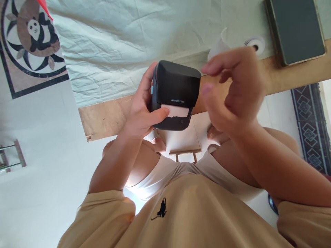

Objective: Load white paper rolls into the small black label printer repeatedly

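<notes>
My left hand [143,108] is wrapped round a small black label printer [176,84], with NIIMBOT lettering on its front. A strip of white label paper [178,111] sticks out of the printer's slot, and my left thumb presses on the strip's left end. Just right of the printer, apart from it, my right hand [234,89] is raised and slightly blurred. Its thumb and index finger are spread, the other fingers are curled, and nothing shows between them.
A pale green cloth [124,41] covers most of the wooden table [106,119]. Behind my right hand lie a curled piece of white paper [218,46] and a white label roll [255,44]. A dark flat tablet-like object [297,31] lies at the table's right. A stool [184,152] shows below.
</notes>
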Tool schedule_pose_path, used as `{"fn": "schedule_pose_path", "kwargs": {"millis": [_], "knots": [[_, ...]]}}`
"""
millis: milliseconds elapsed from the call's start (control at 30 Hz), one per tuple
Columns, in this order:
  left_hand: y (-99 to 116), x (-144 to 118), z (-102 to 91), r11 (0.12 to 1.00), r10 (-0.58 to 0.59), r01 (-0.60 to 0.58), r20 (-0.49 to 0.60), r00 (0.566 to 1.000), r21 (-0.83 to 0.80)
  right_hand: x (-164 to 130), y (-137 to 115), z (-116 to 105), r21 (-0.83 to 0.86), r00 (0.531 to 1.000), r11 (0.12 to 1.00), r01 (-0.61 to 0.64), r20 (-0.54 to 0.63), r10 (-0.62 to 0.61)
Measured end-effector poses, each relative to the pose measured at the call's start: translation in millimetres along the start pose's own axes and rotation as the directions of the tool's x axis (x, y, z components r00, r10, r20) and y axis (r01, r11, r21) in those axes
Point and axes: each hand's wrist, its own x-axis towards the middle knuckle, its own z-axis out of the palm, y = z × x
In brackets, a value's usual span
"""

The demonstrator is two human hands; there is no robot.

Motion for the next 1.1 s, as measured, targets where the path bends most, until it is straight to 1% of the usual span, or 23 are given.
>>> {"fn": "schedule_pose_path", "kwargs": {"millis": [67, 133, 167, 233, 267, 333, 433, 500, 567, 667, 767, 867, 933, 1033, 1100], "knots": [[2.5, -1.9, 3.9, 1.000, -0.020, 0.020, -0.013, 1.000, -0.009, -2.0, 2.9, 1.6, -0.074, 0.994, 0.997, -0.014, 0.106, 0.022], [3.7, -3.2, 7.4, 0.999, 0.000, 0.000, -0.002, 1.000, -0.035, -4.2, 6.5, 4.0, -0.104, 0.977, 0.993, -0.060, 0.199, 0.080], [4.0, -3.6, 8.6, 0.999, 0.023, -0.022, 0.002, 1.000, -0.048, -5.1, 8.3, 5.1, -0.099, 0.961, 0.990, -0.103, 0.246, 0.124], [4.4, -4.3, 10.4, 0.998, 0.041, -0.042, -0.018, 0.999, -0.051, -6.4, 11.4, 6.7, -0.085, 0.915, 0.977, -0.193, 0.344, 0.211], [4.8, -4.6, 11.0, 0.999, 0.031, -0.033, -0.041, 0.999, -0.041, -6.7, 12.8, 7.4, -0.079, 0.893, 0.971, -0.225, 0.382, 0.238], [6.4, -5.1, 11.9, 1.000, -0.020, 0.018, -0.087, 0.996, -0.019, -6.6, 15.6, 8.6, -0.066, 0.872, 0.966, -0.249, 0.419, 0.253], [9.1, -5.2, 12.8, 0.998, -0.068, 0.067, -0.112, 0.991, -0.011, -6.0, 19.6, 10.9, -0.106, 0.866, 0.967, -0.233, 0.431, 0.255], [9.5, -4.7, 12.6, 0.997, -0.082, 0.080, -0.103, 0.991, -0.019, -6.1, 21.7, 12.3, -0.149, 0.862, 0.965, -0.216, 0.435, 0.260], [8.7, -3.8, 11.9, 0.995, -0.096, 0.094, -0.089, 0.991, -0.027, -6.9, 23.0, 13.0, -0.149, 0.869, 0.968, -0.202, 0.428, 0.247], [7.3, -2.0, 11.8, 0.997, -0.053, 0.051, -0.039, 0.998, -0.061, -8.5, 23.6, 12.9, -0.112, 0.894, 0.978, -0.175, 0.399, 0.206], [8.1, 0.2, 14.3, 0.993, -0.011, 0.010, -0.006, 1.000, -0.120, -9.5, 23.8, 12.7, -0.111, 0.897, 0.976, -0.187, 0.386, 0.215], [8.8, 1.8, 16.7, 0.981, -0.070, 0.064, -0.025, 0.997, -0.183, -9.6, 23.6, 13.2, -0.111, 0.885, 0.969, -0.218, 0.395, 0.245], [7.7, 2.6, 16.7, 0.975, -0.102, 0.089, -0.058, 0.993, -0.205, -9.3, 22.4, 13.5, -0.111, 0.883, 0.967, -0.229, 0.394, 0.254], [4.9, 3.2, 15.2, 0.973, -0.133, 0.105, -0.129, 0.983, -0.206, -9.1, 19.6, 13.3, -0.109, 0.881, 0.967, -0.229, 0.400, 0.253], [4.1, 3.2, 14.5, 0.974, -0.140, 0.108, -0.152, 0.978, -0.200, -9.1, 18.2, 12.7, -0.105, 0.877, 0.971, -0.216, 0.417, 0.240]]}}
